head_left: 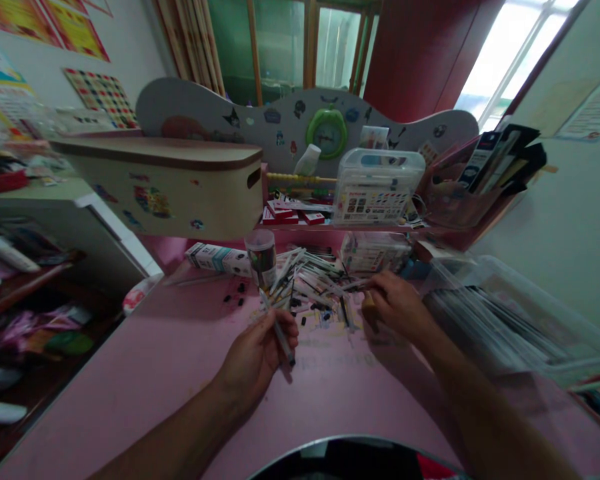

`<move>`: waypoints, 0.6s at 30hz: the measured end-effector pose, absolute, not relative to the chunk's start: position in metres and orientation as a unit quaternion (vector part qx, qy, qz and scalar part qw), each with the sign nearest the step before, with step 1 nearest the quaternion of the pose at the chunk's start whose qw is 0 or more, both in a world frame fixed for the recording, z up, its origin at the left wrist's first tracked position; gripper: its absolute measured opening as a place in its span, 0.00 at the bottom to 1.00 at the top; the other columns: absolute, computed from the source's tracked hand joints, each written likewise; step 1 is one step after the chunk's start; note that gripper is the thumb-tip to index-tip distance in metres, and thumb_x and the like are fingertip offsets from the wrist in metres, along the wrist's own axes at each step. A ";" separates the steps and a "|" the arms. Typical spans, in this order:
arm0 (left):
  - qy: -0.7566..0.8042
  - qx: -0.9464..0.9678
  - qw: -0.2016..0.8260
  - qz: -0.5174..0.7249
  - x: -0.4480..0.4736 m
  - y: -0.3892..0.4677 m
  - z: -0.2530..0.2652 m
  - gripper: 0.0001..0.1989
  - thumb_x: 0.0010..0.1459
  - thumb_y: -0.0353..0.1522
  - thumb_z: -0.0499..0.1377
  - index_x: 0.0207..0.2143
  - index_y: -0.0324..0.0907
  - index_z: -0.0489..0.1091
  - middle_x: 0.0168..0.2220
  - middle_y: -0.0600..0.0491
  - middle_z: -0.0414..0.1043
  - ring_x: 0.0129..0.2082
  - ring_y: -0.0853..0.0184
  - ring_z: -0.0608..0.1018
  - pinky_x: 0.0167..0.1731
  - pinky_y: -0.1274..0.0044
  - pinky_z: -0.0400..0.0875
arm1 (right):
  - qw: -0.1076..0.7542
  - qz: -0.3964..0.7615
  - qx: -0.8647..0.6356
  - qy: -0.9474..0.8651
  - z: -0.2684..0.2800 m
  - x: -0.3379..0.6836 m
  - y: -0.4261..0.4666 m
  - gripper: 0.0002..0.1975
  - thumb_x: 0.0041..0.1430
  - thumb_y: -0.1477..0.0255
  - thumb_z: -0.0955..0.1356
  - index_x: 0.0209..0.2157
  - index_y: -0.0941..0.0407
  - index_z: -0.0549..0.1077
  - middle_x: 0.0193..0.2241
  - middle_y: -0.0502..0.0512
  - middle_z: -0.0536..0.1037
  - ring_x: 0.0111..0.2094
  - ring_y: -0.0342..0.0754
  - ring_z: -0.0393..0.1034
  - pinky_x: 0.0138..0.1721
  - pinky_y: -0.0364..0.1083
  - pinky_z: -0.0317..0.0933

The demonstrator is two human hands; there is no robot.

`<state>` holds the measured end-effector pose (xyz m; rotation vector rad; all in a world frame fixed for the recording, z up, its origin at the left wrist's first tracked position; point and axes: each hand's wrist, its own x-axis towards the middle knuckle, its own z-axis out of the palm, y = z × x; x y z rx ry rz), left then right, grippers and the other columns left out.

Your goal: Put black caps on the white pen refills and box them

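Observation:
My left hand (263,343) is closed around a pen (283,341) with a pale barrel and a dark lower end, held slanted above the desk. At the right side of a loose pile of pens and barrels (310,277), my right hand (393,297) has its fingertips pinched on the end of a slim pale pen (356,284). Small black caps (241,288) lie scattered left of the pile and in front of it. Behind my left hand stands a clear round tub (261,259) with dark contents.
A long white box (219,259) lies behind the pile's left side. To the right sits a clear plastic bin (525,313) of long, thin items. The shelf above bears a cream storage box (180,190), a clear pen case (377,190) and a green clock (327,133).

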<state>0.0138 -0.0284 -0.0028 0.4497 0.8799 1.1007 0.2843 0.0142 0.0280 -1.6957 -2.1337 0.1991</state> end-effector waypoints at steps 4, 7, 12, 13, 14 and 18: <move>0.384 0.247 0.746 0.486 0.013 -0.031 -0.008 0.12 0.61 0.39 0.59 0.32 0.39 0.72 0.19 0.57 0.66 0.14 0.73 0.65 0.12 0.82 0.60 | 0.037 0.119 -0.630 -0.766 0.040 0.311 0.013 0.06 0.56 0.73 0.67 0.29 0.57 0.76 0.31 0.55 0.76 0.30 0.46 0.67 0.31 0.44 0.53; 0.386 0.263 0.744 0.479 0.014 -0.030 -0.010 0.13 0.59 0.41 0.61 0.33 0.40 0.71 0.17 0.60 0.62 0.12 0.75 0.59 0.10 0.84 0.53 | -0.017 0.144 -0.636 -0.758 0.029 0.316 0.009 0.03 0.45 0.74 0.72 0.22 0.57 0.75 0.22 0.51 0.71 0.22 0.42 0.60 0.26 0.43 0.46; 0.392 0.275 0.741 0.471 0.014 -0.028 -0.009 0.14 0.61 0.42 0.58 0.35 0.40 0.71 0.16 0.60 0.61 0.11 0.76 0.56 0.11 0.84 0.49 | -0.002 0.126 -0.624 -0.771 0.012 0.312 0.007 0.06 0.44 0.79 0.69 0.19 0.55 0.72 0.19 0.50 0.68 0.20 0.41 0.53 0.26 0.45 0.43; 0.394 0.277 0.738 0.472 0.014 -0.028 -0.009 0.14 0.61 0.42 0.58 0.35 0.40 0.71 0.16 0.60 0.62 0.11 0.77 0.55 0.12 0.84 0.48 | 0.004 0.125 -0.620 -0.774 0.013 0.310 0.007 0.06 0.45 0.79 0.69 0.19 0.55 0.71 0.19 0.50 0.68 0.20 0.42 0.53 0.26 0.45 0.43; 0.397 0.279 0.736 0.473 0.014 -0.028 -0.009 0.13 0.61 0.41 0.57 0.35 0.40 0.71 0.16 0.60 0.62 0.12 0.77 0.55 0.12 0.84 0.48 | 0.019 0.126 -0.614 -0.779 0.015 0.307 0.008 0.06 0.46 0.78 0.68 0.20 0.55 0.71 0.19 0.50 0.68 0.20 0.42 0.54 0.26 0.45 0.43; 0.411 0.302 0.729 0.457 0.015 -0.031 -0.008 0.14 0.63 0.40 0.53 0.37 0.40 0.72 0.16 0.59 0.62 0.12 0.76 0.53 0.12 0.83 0.47 | 0.159 0.201 -0.561 -0.787 0.028 0.290 0.007 0.04 0.52 0.73 0.67 0.24 0.55 0.70 0.22 0.50 0.71 0.24 0.44 0.62 0.26 0.43 0.49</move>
